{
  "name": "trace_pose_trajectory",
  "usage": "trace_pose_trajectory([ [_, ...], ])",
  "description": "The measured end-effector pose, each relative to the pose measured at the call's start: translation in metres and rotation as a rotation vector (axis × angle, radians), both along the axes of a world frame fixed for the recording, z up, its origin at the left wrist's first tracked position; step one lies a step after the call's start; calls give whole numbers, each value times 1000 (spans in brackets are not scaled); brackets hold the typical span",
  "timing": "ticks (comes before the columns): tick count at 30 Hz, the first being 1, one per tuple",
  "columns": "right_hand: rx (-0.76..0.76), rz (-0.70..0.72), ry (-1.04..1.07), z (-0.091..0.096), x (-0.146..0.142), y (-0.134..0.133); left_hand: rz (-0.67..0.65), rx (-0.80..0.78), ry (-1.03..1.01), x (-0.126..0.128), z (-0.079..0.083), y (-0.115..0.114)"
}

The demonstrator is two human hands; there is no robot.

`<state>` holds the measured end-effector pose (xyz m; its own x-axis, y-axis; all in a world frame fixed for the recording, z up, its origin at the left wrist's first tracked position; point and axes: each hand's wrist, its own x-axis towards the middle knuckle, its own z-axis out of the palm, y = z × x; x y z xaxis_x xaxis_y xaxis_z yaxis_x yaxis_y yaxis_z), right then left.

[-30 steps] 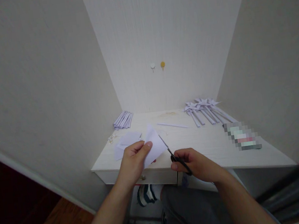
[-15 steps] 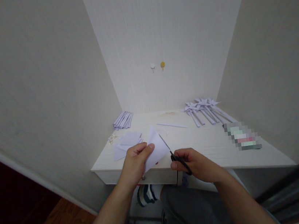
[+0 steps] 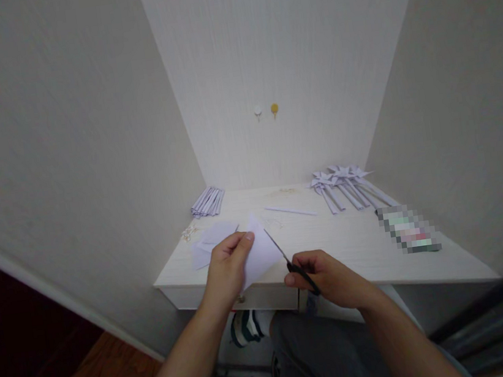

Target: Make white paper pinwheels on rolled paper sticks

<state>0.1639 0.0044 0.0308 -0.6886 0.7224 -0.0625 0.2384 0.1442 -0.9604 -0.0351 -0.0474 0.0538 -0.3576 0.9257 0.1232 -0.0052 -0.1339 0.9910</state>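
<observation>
My left hand (image 3: 228, 267) pinches a folded, pale lilac paper triangle (image 3: 262, 250) and holds it up over the front edge of the white desk (image 3: 346, 244). My right hand (image 3: 328, 274) grips black-handled scissors (image 3: 292, 263). Their blades point up and left and meet the right edge of the paper. More loose lilac paper sheets (image 3: 210, 243) lie flat on the desk just behind my left hand.
A stack of folded paper strips (image 3: 207, 201) lies at the desk's back left. Several finished paper pinwheels (image 3: 348, 185) lie at the back right, one long strip (image 3: 290, 210) mid-desk, and a blurred flat object (image 3: 408, 230) at right. Walls close in on three sides.
The paper and scissors have shifted slightly left and the blades sit further along the paper's right edge. Both hands keep their grip.
</observation>
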Motion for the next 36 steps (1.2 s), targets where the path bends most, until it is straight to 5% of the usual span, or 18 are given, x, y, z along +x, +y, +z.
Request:
trace_pose_trajectory([
  [26,24,-32,-10,-3,-2,1,-37,-19,-6,0,-3,2],
  [36,-101,18,107,-7,-6,1,-104,-33,22,3,-4,0],
])
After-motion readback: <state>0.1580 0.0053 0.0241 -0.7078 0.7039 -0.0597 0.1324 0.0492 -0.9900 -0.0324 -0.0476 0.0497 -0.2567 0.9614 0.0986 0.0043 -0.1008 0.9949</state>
